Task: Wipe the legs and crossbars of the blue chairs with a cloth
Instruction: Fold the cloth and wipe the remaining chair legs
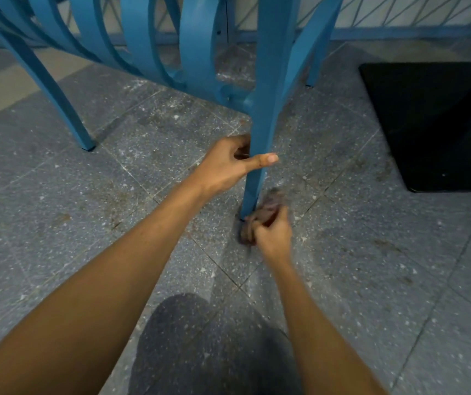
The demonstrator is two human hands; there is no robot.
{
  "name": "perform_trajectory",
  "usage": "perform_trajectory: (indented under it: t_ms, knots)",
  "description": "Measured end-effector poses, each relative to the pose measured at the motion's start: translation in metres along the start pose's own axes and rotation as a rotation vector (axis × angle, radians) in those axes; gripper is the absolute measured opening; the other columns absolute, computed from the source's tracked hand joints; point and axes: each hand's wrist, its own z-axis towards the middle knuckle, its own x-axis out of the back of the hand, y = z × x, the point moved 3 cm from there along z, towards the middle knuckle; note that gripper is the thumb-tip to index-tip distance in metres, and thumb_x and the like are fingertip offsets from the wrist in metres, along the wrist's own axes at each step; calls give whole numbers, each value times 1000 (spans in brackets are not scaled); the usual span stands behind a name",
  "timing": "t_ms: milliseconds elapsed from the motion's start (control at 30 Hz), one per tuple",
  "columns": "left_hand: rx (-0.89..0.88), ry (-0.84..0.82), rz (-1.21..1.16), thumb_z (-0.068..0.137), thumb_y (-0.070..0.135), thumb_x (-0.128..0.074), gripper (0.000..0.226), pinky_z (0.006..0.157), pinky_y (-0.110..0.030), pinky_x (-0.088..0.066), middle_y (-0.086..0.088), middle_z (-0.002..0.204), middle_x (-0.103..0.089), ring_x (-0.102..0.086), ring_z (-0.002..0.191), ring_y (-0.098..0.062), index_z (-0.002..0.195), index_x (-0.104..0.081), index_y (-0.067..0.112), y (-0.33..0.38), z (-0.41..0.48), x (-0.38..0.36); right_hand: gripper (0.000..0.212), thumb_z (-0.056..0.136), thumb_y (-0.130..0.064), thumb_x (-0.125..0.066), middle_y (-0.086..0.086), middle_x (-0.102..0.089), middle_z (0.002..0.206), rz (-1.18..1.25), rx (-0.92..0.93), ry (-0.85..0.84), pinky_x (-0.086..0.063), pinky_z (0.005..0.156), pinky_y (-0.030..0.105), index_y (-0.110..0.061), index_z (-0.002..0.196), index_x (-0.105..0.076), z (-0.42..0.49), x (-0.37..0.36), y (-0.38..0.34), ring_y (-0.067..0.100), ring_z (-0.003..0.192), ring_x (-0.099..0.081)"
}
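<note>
The blue painted wooden chair leg (260, 115) stands upright in the middle of the view, its foot on the grey speckled tile floor (371, 252). At that foot a dark brownish cloth (268, 205) is bunched against the right side of the leg, low down where it meets the floor. The cloth is blurred, so its folds cannot be made out.

The right hand (271, 236) holds this cloth, fingers curled round it and knuckles turned up. Its forearm reaches in from the lower right, and the wrist is bent slightly towards the leg.

Higher on the same leg, the left hand (225, 163) grips the wood. Its thumb (267, 159) lies flat across the front face, pointing right, while the fingers wrap behind and are mostly hidden. The left arm stretches nearly straight from the lower left corner.

A curved blue crossbar (228, 95) joins the leg above the left hand, and bent blue slats (143, 38) arch behind it. Another blue leg (57, 101) slants down to the floor at the left, well apart, and a further one (318, 61) stands behind to the right. A black rectangular mat (439, 124) lies on the floor at the right. The person's knee in dark trousers (200, 346) shows at the bottom between the arms.
</note>
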Motion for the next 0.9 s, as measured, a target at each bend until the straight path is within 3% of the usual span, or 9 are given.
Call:
perform_trajectory:
  t_ms: [67,100,167,233,467,567,700,833,900]
  knots:
    - [6,0,-19,73,40,-73,51,94,-28,-51,5,107,-70,-65,102,-7,114,-64,12,-1,0,-1,46,83,5,-60,-4,-58,99,117,-9,21,-40,65,1,-18,120,-48,-21,-31,-3,14,94,-61]
    - [5,2,-23,70,44,-73,58,94,-28,-51,4,107,-69,-65,103,-7,116,-63,10,-2,-1,0,52,82,9,-58,-4,-57,102,218,-27,47,-42,71,1,-19,125,-47,-30,-46,-5,11,94,-60]
    - [2,6,-27,67,48,-72,62,93,-26,-51,6,106,-69,-65,103,-6,116,-64,10,-2,-1,-1,59,80,12,-57,3,-60,115,346,-77,123,-46,94,18,-14,132,-46,-39,-58,-7,16,104,-59]
    - [6,-4,-32,66,48,-72,55,91,-24,-51,10,102,-70,-65,101,-5,110,-65,15,-2,-1,-2,51,81,8,-59,8,-62,118,412,-128,151,-46,101,32,-10,128,-51,-36,-56,-9,21,111,-60]
    - [51,-53,45,70,48,-68,27,75,-29,-54,8,86,-73,-69,85,-9,89,-69,29,2,3,7,48,70,-8,-70,8,-69,101,378,251,245,-53,86,32,-12,117,-63,-17,-14,-69,22,95,-66]
    - [87,-110,39,89,37,-56,23,73,-5,-44,11,99,-69,-61,83,12,102,-68,23,8,-1,11,50,75,-14,-72,9,-66,102,267,344,251,-48,86,28,-11,123,-60,-14,-11,-59,21,95,-61]
    - [187,-50,59,83,61,-35,49,96,-19,-37,7,128,-60,-53,114,0,104,-66,30,0,-9,20,54,78,-13,-74,8,-67,110,126,211,121,-50,92,31,-9,129,-56,-4,-23,-24,22,103,-63]
    - [267,65,-62,94,55,-35,47,90,-25,-49,10,113,-67,-61,98,2,117,-63,24,-23,-16,28,46,77,-7,-77,11,-70,107,15,49,28,-45,80,16,-3,119,-61,2,-24,-4,22,99,-66]
    - [314,108,-41,96,46,-40,45,73,-12,-51,2,114,-67,-62,94,-2,122,-61,15,-34,-18,34,41,75,-8,-79,9,-72,102,64,112,75,-45,75,9,-5,113,-64,3,-19,-21,15,91,-66]
